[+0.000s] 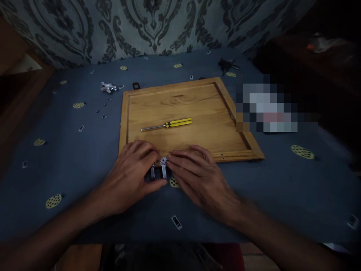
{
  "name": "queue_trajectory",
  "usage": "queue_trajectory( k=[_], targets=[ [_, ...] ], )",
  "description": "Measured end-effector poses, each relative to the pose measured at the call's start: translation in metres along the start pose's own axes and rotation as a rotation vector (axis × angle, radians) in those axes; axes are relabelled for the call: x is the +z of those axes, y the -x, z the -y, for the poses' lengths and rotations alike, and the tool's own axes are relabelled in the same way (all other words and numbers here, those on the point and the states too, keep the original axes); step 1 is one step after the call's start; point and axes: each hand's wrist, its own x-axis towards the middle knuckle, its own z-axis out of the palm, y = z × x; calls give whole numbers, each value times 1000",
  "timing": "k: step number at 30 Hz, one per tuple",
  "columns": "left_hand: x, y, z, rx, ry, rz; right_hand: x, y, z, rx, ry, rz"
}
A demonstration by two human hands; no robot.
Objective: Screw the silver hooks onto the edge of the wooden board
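Note:
A framed wooden cabinet door (175, 101) lies flat on the blue cloth. At its near edge are a silver metal hinge's (164, 162) parts, two strips pointing toward me. My left hand (135, 169) curls round the hinge from the left, index finger above it and thumb below. From the right, the pressed-together fingers of my right hand (197, 173) touch the hinge's side and the door edge; the right thumb is hidden. On the door panel, beyond both hands, lies a screwdriver (169, 124) with a yellow and black handle, its tip pointing left.
To the left of the door sit another metal hinge (108, 87) and several small screws (103, 116). A small black bracket-like piece (136, 86) touches the far edge. A dark tool (228, 64), kind unclear, lies at the back right. A blurred-out object (267, 107) covers the right side.

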Motion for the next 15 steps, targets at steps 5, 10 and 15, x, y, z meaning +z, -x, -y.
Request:
queue_trajectory(
  k=[5,10,15],
  targets=[
    [1,0,0,1,1,-7,2,0,2,0,28,-12],
    [3,1,1,-6,7,-14,1,0,2,-7,38,-7],
    [3,3,1,-15,16,-5,0,1,1,-9,51,4]
  ],
)
